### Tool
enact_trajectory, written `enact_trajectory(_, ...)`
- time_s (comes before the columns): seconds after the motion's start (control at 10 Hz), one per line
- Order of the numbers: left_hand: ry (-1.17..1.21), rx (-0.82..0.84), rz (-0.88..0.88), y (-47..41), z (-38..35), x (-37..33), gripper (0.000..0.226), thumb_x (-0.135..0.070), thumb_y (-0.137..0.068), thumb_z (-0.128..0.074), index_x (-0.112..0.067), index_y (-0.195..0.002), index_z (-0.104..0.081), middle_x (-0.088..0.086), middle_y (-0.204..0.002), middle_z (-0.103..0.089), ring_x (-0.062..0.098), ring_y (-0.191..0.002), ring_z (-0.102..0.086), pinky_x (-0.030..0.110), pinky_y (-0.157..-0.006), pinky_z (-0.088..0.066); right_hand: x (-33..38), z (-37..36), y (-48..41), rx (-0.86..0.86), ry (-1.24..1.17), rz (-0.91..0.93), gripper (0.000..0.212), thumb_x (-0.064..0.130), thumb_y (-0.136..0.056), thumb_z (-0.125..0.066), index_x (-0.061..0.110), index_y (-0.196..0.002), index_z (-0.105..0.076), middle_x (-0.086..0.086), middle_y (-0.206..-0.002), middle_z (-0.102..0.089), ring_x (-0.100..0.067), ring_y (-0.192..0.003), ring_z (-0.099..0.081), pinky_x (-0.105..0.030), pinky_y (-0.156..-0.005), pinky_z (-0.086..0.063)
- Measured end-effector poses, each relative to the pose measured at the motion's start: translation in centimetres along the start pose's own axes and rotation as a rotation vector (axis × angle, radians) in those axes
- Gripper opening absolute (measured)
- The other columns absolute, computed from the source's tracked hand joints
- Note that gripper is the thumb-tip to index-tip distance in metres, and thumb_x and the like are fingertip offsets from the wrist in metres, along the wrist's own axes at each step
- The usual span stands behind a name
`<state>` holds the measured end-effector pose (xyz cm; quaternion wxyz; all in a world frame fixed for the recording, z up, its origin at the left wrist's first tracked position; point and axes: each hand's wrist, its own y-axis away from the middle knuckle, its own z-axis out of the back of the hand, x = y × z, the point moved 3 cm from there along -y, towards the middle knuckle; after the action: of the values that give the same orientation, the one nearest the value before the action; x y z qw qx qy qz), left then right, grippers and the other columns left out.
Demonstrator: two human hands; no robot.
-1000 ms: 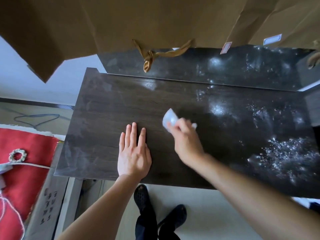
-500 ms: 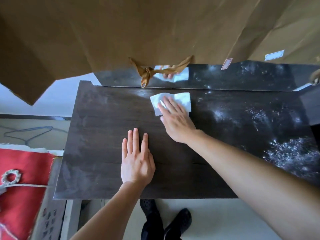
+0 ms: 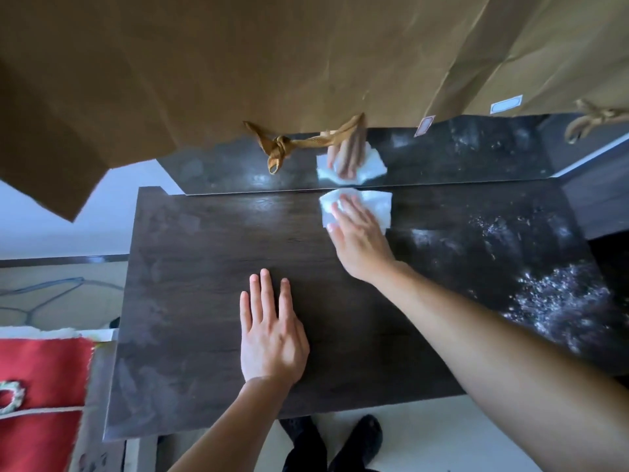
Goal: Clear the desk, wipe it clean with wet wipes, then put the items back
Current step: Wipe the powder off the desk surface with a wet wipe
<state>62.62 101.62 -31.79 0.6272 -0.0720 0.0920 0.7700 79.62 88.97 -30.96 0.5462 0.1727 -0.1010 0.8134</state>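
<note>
Beyond the right hand (image 3: 360, 240) we see a glossy dark back panel (image 3: 476, 155), bright with reflected light. Above it hangs creased brown paper (image 3: 238, 63) with a knotted gold ribbon (image 3: 279, 148). Left of the left hand (image 3: 272, 338) we find a white wall (image 3: 51, 229) and a red cloth (image 3: 41, 369) — and, nearer us than both hands, pale floor (image 3: 425, 434).

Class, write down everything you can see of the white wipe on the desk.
The wipe is a thin white sheet, soft-looking like damp tissue or cloth, spread roughly flat with slightly crumpled, uneven edges. It lies on the dark wood-grain desk at its far edge, just in front of the glossy back panel, which mirrors it. The right hand presses on it with straight fingers and covers its middle, so only its left corner and right side show.
</note>
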Motion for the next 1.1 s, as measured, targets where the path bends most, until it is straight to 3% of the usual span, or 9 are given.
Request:
enact_trajectory(0.1, 0.005, -0.007, -0.001, -0.1, 0.0, 0.0, 0.054, -0.024, -0.091, -0.029, -0.003, -0.138, -0.045, 0.025, -0.152, -0.026, 0.039, -0.143, -0.019, 0.05, -0.115, -0.015, -1.0, 1.0, 0.0, 0.087, -0.074, 0.139, 0.042, 0.021, -0.1, -0.035, 0.003, -0.135, -0.048, -0.014, -0.149, -0.036, -0.026, -0.142, -0.023, -0.029, -0.115, -0.01)
enact_trajectory(0.2, 0.005, -0.004, -0.008, -0.1, 0.0, 0.0, 0.055, -0.024, -0.089, -0.032, -0.002, -0.138, -0.045, 0.026, -0.151, -0.026, 0.039, -0.143, -0.019, 0.05, -0.115, -0.016, -8.4, 4.5, 0.5, -0.045, -0.053, -0.044, 0.041, 0.017, -0.098, -0.037, -0.004, -0.13, -0.052, -0.021, -0.143, -0.042, -0.03, -0.139, -0.031, -0.018, -0.112, -0.01)
enact_trajectory(0.3, 0.004, 0.007, -0.008, -0.3, -0.1, 0.0, 0.055, -0.023, -0.088, -0.032, -0.002, -0.138, -0.045, 0.026, -0.151, -0.027, 0.04, -0.142, -0.02, 0.05, -0.115, -0.016, -12.2, 6.0, 1.6, -0.093, 0.058, -0.264, 0.04, 0.016, -0.102, -0.033, -0.007, -0.131, -0.048, -0.025, -0.143, -0.041, -0.034, -0.139, -0.03, -0.029, -0.113, -0.016)
enact_trajectory(0.4, 0.004, 0.012, -0.008, -0.4, 0.0, -0.1, 0.055, -0.023, -0.088, -0.033, -0.002, -0.137, -0.046, 0.026, -0.151, -0.028, 0.04, -0.142, -0.021, 0.05, -0.114, -0.017, -5.6, 3.2, 3.4, -0.128, 0.069, -0.004, 0.043, 0.018, -0.101, -0.028, -0.011, -0.122, -0.051, -0.032, -0.124, -0.054, -0.041, -0.128, -0.039, -0.041, -0.11, -0.025)
enact_trajectory(0.5, 0.004, 0.008, -0.008, -0.5, -0.1, -0.1, 0.055, -0.023, -0.088, -0.031, -0.002, -0.137, -0.046, 0.026, -0.151, -0.028, 0.04, -0.142, -0.022, 0.05, -0.114, -0.017, -0.5, 0.4, 6.4, 0.045, 0.046, 0.247, 0.044, 0.022, -0.098, -0.034, -0.002, -0.131, -0.05, -0.019, -0.141, -0.044, -0.029, -0.138, -0.032, -0.037, -0.114, -0.023)
enact_trajectory(0.7, -0.014, 0.02, -0.014, -0.5, -0.3, 0.0, 0.055, -0.024, -0.09, -0.032, -0.003, -0.139, -0.043, 0.025, -0.152, -0.025, 0.038, -0.143, -0.018, 0.05, -0.116, -0.015, -11.9, 5.7, 4.7, -0.11, 0.118, -0.266, 0.05, 0.027, -0.103, -0.028, -0.01, -0.134, -0.041, -0.028, -0.145, -0.035, -0.038, -0.139, -0.026, -0.039, -0.115, -0.016)
enact_trajectory(0.9, 0.0, 0.017, -0.013, -0.5, -0.1, 0.0, 0.056, -0.025, -0.09, -0.027, -0.002, -0.138, -0.044, 0.025, -0.152, -0.026, 0.039, -0.143, -0.019, 0.05, -0.115, -0.015, -3.8, 1.1, 13.5, 0.039, 0.063, 0.062, 0.051, 0.031, -0.101, -0.029, -0.002, -0.137, -0.042, -0.017, -0.149, -0.034, -0.029, -0.142, -0.023, -0.04, -0.116, -0.019)
enact_trajectory(1.0, -0.007, 0.022, -0.008, -0.5, -0.1, -0.1, 0.057, -0.026, -0.09, -0.027, -0.002, -0.139, -0.044, 0.025, -0.152, -0.026, 0.039, -0.143, -0.018, 0.05, -0.116, -0.014, -6.7, 3.3, 12.8, 0.001, 0.088, 0.077, 0.053, 0.033, -0.102, -0.026, -0.004, -0.136, -0.044, -0.018, -0.145, -0.038, -0.028, -0.14, -0.027, -0.036, -0.116, -0.02)
enact_trajectory(1.1, -0.019, 0.014, -0.009, -0.5, -0.2, -0.1, 0.057, -0.026, -0.089, -0.027, -0.002, -0.138, -0.044, 0.025, -0.151, -0.027, 0.039, -0.142, -0.02, 0.049, -0.115, -0.014, -12.2, 5.6, 7.0, -0.056, 0.147, -0.204, 0.052, 0.028, -0.102, -0.03, -0.007, -0.14, -0.032, -0.025, -0.151, -0.025, -0.034, -0.143, -0.016, -0.042, -0.116, -0.016)
